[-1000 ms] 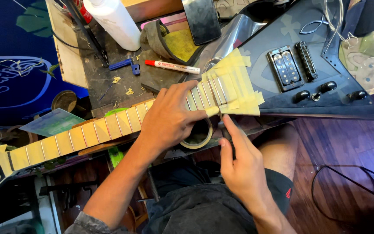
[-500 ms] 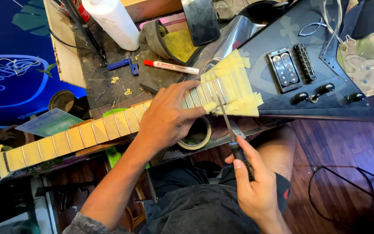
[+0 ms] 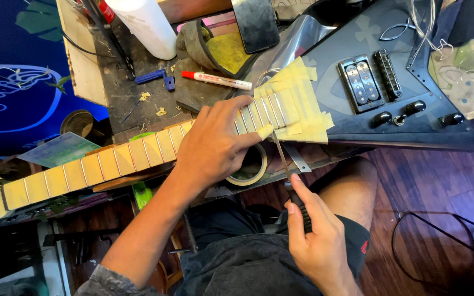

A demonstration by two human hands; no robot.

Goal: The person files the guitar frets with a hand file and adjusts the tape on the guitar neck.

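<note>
A dark electric guitar body (image 3: 412, 71) lies across the bench, its neck (image 3: 111, 161) covered in strips of yellow masking tape between the frets. My left hand (image 3: 215, 145) presses down on the neck near the body, thumb on a taped edge. My right hand (image 3: 311, 235) grips the dark handle of a thin metal file (image 3: 280, 156), whose tip rests against the neck's near edge by my left thumb. A roll of masking tape (image 3: 250, 167) lies just under the neck.
A red-capped marker (image 3: 215, 80), a white cylinder (image 3: 146, 24), a blue clip (image 3: 157, 77) and a dark pouch (image 3: 215, 55) sit on the bench behind the neck. My knee (image 3: 352, 186) is below the guitar. A black cable (image 3: 440, 241) loops on the wooden floor.
My right hand has drawn back toward me and the file has slid along the neck's edge. My left hand stays pressed on the neck.
</note>
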